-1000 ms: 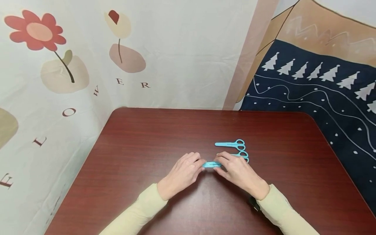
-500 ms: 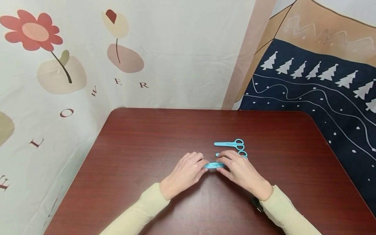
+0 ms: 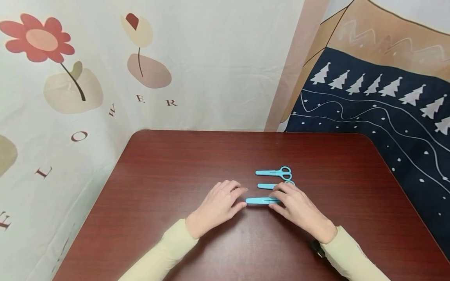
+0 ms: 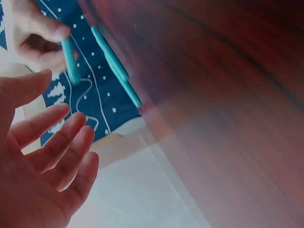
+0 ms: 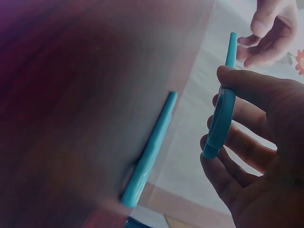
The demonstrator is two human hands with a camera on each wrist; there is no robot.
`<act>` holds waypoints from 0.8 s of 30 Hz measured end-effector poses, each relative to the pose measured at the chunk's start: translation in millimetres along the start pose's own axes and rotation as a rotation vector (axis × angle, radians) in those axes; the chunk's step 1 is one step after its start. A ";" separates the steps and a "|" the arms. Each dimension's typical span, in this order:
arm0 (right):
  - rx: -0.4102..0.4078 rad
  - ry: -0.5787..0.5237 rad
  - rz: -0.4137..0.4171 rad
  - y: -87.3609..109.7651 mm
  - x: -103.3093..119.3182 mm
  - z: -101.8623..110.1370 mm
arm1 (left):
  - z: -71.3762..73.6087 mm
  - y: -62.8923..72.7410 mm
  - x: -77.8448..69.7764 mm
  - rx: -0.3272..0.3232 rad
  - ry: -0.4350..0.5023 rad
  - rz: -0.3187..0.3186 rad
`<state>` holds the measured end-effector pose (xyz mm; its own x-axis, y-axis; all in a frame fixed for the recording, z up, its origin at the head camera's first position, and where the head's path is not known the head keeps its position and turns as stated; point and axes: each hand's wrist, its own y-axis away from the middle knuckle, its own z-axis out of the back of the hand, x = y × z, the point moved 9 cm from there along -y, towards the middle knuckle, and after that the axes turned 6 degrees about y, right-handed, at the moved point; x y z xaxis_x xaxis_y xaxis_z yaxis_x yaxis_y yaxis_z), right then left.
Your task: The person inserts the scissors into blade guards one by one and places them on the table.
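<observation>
My right hand (image 3: 299, 208) pinches a pair of light-blue scissors (image 3: 257, 200) between thumb and fingers, near the handle end. The right wrist view shows these scissors (image 5: 222, 121) edge-on, handle loops among the fingers and narrow tip pointing at the other hand. Just left of that tip is my left hand (image 3: 218, 205), thumb and fingers apart and nothing between them. Its loosely bent, spread fingers show in the left wrist view, where the left hand (image 4: 47, 161) faces the held pair. In the head view the right hand covers the held handles.
Two more light-blue scissors lie behind the hands: a farther pair (image 3: 268, 172) and a middle pair (image 3: 266, 186), its handles partly behind the right hand. They rest on a reddish-brown table (image 3: 168, 168). Printed curtains (image 3: 218, 70) hang behind it.
The left thumb and fingers have parted and come off the scissors' tip. My right hand has shifted right with the held scissors, baring more of their blades and of the middle pair.
</observation>
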<state>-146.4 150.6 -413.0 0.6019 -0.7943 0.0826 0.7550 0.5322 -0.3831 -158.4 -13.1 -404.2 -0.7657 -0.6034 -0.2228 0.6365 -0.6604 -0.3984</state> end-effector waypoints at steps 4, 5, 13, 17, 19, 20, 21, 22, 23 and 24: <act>0.012 0.001 -0.010 6.2 -6.8 -1.7 | 5.7 5.0 11.4 -0.025 -0.005 0.032; 0.020 0.002 -0.013 7.5 -8.2 -2.4 | 6.5 6.2 14.2 -0.028 -0.005 0.040; 0.085 0.012 -0.046 14.8 -16.0 -7.8 | 15.6 10.7 30.9 -0.045 0.016 0.094; 0.108 0.025 -0.053 19.1 -19.8 -9.7 | 19.1 12.1 37.4 -0.041 0.023 0.122; 0.115 0.027 -0.054 20.9 -21.4 -10.1 | 20.2 13.6 40.5 -0.036 0.022 0.138; 0.119 0.029 -0.056 21.7 -22.3 -10.3 | 20.6 14.5 41.9 -0.034 0.025 0.145; 0.122 0.029 -0.056 22.3 -22.8 -10.5 | 20.9 15.3 43.2 -0.031 0.024 0.153; 0.127 0.031 -0.055 22.7 -23.2 -10.6 | 21.2 16.1 44.3 -0.029 0.025 0.158; 0.131 0.033 -0.055 22.9 -23.6 -10.6 | 21.5 16.8 45.1 -0.028 0.026 0.162; 0.136 0.035 -0.056 23.2 -24.1 -10.7 | 21.7 17.5 45.8 -0.028 0.025 0.163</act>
<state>-146.2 178.9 -433.7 0.5500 -0.8324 0.0679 0.8170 0.5194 -0.2505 -180.4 -62.0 -402.1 -0.6549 -0.6897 -0.3088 0.7497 -0.5418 -0.3799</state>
